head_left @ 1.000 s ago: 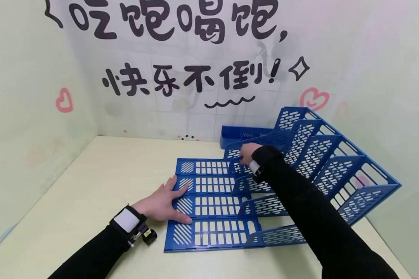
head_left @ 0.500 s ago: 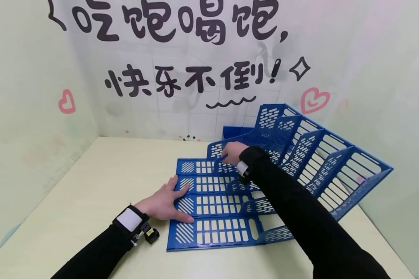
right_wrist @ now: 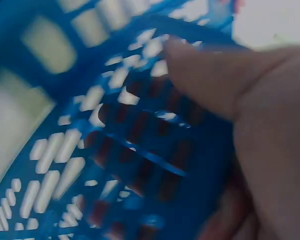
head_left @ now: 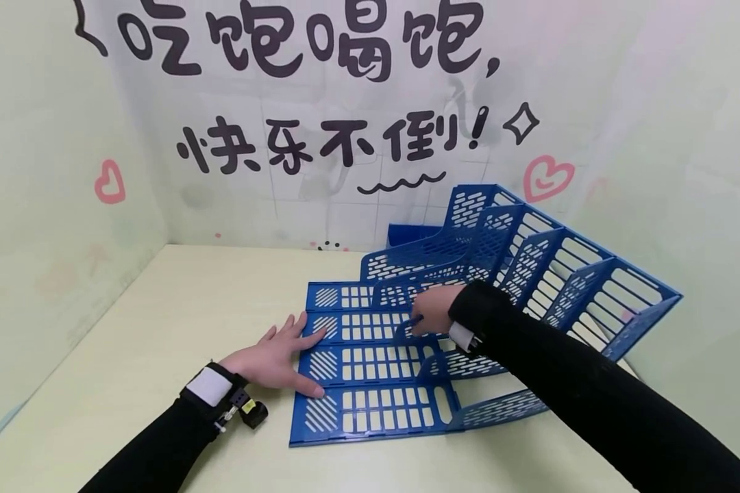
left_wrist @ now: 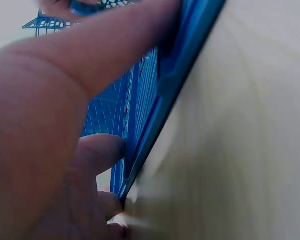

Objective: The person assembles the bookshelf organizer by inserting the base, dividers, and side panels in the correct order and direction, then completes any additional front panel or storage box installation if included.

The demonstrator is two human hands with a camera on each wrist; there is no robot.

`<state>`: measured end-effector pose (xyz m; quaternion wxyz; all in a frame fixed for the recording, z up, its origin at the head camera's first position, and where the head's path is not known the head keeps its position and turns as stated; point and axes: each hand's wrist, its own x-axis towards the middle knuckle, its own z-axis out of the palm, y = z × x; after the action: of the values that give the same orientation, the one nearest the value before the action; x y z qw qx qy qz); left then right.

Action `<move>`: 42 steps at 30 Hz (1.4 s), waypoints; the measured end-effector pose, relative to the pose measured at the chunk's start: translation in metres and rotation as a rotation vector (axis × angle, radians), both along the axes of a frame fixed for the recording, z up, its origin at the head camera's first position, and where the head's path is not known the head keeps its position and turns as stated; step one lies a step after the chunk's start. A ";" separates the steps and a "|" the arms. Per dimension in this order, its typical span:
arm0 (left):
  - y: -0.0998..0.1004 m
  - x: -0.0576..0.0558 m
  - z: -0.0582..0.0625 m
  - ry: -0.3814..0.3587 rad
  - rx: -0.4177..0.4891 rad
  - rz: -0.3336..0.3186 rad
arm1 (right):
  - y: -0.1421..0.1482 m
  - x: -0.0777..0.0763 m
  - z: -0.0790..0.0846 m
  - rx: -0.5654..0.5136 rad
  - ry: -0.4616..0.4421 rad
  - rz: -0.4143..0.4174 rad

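A blue plastic file rack (head_left: 524, 253) leans on the table, its slotted dividers fanning out from a barred back on the right. Its flat base of joined lattice panels (head_left: 388, 409) lies to the left, overlapped by the dividers' front ends. My left hand (head_left: 274, 359) is spread over the base's left edge, thumb and fingers straight along it. In the right wrist view, a perforated divider (right_wrist: 210, 160) lies between thumb and fingers of my right hand (head_left: 434, 308); the fingers show through its slots. This divider's rounded front end sits close over the base panels.
Behind the rack, a small blue box (head_left: 407, 235) stands against the white wall (head_left: 321, 226) with black lettering. The pale table (head_left: 222, 287) extends left of the base and in front of it. Side walls rise at left and right.
The rack's upright part shifted left over the base, dividers sliding with it. Since then my right hand has moved from a farther divider to a nearer one. My left hand stays on the base edge.
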<state>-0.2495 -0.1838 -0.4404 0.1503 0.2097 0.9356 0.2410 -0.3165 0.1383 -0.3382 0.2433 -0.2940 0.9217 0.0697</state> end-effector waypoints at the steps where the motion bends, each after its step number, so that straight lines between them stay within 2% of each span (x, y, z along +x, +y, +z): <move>1: -0.001 0.000 0.000 -0.003 0.001 -0.005 | 0.001 0.002 -0.002 0.004 0.006 -0.004; 6: -0.001 0.000 0.000 -0.002 -0.004 -0.004 | 0.000 0.007 -0.004 -0.022 0.050 -0.025; 15: 0.003 0.001 0.003 0.002 -0.028 0.003 | -0.001 0.011 -0.001 0.036 0.110 -0.044; 21: 0.003 0.000 0.001 0.008 -0.041 0.005 | 0.003 0.009 -0.006 0.056 0.100 -0.069; 27: 0.001 -0.002 -0.001 0.001 -0.044 0.008 | -0.004 0.008 -0.005 0.112 0.102 -0.037; 31: 0.001 0.000 -0.001 -0.005 -0.047 0.015 | -0.017 0.005 -0.008 0.003 0.035 0.028; 33: 0.002 0.000 -0.001 -0.005 -0.041 0.013 | -0.023 0.004 -0.009 -0.045 0.032 0.092; 37: 0.003 0.000 0.000 -0.003 -0.040 0.011 | -0.028 0.006 -0.011 -0.044 0.121 0.167; 42: 0.003 -0.002 0.001 0.003 -0.039 0.014 | -0.025 0.007 -0.010 0.004 0.206 0.181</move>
<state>-0.2510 -0.1806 -0.4390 0.1513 0.2008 0.9417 0.2235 -0.3094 0.1135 -0.3482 0.1406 -0.3669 0.9113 0.1233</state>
